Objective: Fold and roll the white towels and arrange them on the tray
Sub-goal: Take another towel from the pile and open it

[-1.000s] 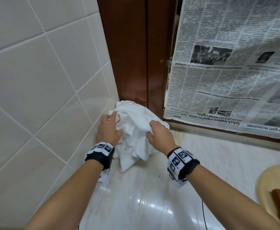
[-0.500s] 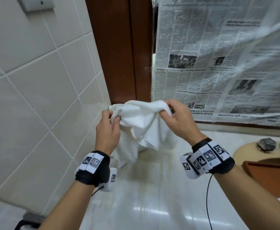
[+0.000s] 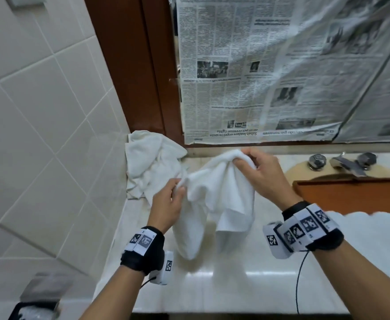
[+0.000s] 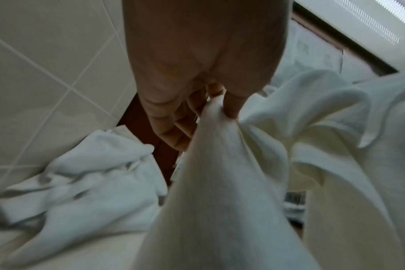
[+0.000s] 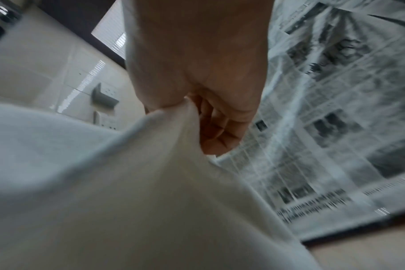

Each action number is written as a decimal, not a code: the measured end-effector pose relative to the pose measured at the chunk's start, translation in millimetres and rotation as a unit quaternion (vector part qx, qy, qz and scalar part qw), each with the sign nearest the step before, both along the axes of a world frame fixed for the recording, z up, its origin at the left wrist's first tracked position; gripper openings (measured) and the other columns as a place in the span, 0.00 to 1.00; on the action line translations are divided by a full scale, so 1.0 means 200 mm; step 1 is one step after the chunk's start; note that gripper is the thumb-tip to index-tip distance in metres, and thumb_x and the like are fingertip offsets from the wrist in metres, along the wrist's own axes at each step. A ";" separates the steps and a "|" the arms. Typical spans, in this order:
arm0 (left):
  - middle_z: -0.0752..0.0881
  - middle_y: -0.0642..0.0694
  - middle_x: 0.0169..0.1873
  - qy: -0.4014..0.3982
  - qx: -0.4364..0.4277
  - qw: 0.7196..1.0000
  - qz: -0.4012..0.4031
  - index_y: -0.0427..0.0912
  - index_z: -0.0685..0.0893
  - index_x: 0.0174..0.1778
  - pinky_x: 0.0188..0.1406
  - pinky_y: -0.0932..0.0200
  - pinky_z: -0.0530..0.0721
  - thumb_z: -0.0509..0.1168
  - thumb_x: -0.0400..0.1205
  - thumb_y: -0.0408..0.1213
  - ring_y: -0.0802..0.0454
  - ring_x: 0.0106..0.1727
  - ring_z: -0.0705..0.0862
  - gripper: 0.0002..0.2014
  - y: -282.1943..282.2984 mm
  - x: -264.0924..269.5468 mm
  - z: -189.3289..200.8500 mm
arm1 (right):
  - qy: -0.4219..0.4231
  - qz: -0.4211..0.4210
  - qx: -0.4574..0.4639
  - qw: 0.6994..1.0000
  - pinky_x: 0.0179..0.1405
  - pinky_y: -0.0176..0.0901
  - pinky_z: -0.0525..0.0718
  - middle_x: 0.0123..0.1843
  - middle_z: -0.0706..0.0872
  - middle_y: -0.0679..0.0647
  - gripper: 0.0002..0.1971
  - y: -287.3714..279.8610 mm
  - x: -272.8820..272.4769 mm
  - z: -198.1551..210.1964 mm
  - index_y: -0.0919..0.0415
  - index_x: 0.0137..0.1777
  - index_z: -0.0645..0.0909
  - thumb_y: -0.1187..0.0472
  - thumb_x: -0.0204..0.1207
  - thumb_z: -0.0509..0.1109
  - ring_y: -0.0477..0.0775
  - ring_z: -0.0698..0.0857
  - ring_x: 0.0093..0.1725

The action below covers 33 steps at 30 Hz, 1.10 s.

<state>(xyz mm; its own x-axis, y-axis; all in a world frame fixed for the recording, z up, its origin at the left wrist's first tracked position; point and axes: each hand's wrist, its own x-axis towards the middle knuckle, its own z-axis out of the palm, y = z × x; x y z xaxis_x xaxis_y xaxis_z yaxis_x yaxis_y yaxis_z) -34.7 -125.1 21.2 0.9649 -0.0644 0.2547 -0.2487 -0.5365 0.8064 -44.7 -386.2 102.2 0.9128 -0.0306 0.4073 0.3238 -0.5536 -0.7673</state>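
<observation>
A white towel [image 3: 219,199] hangs crumpled between both hands above the pale counter [image 3: 212,285]. My left hand [image 3: 178,188] pinches its left part, seen close in the left wrist view where the towel [image 4: 220,182] drops from the fingers [image 4: 230,107]. My right hand [image 3: 247,158] pinches the upper right part; in the right wrist view the towel [image 5: 127,182] fills the lower frame below the fingers [image 5: 220,133]. More white towels [image 3: 152,162] lie heaped in the counter's back left corner against the tiled wall. A brown wooden tray [image 3: 351,192] stands at the right.
Newspaper [image 3: 281,65] covers the mirror behind the counter. A brown wooden frame [image 3: 131,65] runs up beside it. A basin with chrome taps [image 3: 341,161] sits at the back right. Tiled wall [image 3: 39,135] closes the left side. A white cloth [image 3: 374,239] lies right of my right wrist.
Both hands have lifted one towel off the corner heap and carried it right and toward me. The rest of the heap stays in the corner.
</observation>
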 end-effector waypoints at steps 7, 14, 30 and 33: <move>0.78 0.42 0.73 0.155 0.139 0.978 -0.016 0.42 0.73 0.78 0.72 0.54 0.71 0.64 0.86 0.38 0.43 0.74 0.76 0.23 -0.09 -0.07 -0.39 | 0.256 -0.010 -0.010 0.967 0.57 0.36 0.77 0.66 0.83 0.50 0.24 -0.15 -0.14 -0.60 0.53 0.78 0.73 0.50 0.84 0.69 0.49 0.82 0.62; 0.77 0.47 0.60 0.123 0.125 0.984 -0.037 0.44 0.73 0.75 0.61 0.59 0.76 0.68 0.82 0.37 0.49 0.58 0.80 0.24 -0.28 -0.27 -0.47 | 0.329 -0.070 -0.100 0.936 0.79 0.52 0.67 0.83 0.66 0.56 0.31 -0.40 -0.31 -0.95 0.57 0.86 0.59 0.62 0.84 0.62 0.58 0.66 0.80; 0.89 0.52 0.55 0.249 -0.148 0.957 0.027 0.52 0.85 0.57 0.65 0.44 0.84 0.66 0.84 0.51 0.50 0.60 0.86 0.11 -0.43 -0.36 -0.44 | 0.322 0.011 0.192 0.927 0.37 0.47 0.87 0.37 0.74 0.52 0.16 -0.40 -0.31 -0.79 0.59 0.38 0.68 0.54 0.84 0.69 0.50 0.80 0.40; 0.85 0.42 0.59 0.237 -0.255 0.934 0.075 0.54 0.79 0.58 0.56 0.40 0.88 0.67 0.85 0.47 0.44 0.58 0.86 0.07 -0.41 -0.34 -0.32 | 0.309 0.031 0.250 0.917 0.42 0.55 0.91 0.43 0.77 0.57 0.14 -0.35 -0.29 -0.69 0.62 0.42 0.71 0.56 0.85 0.67 0.53 0.83 0.44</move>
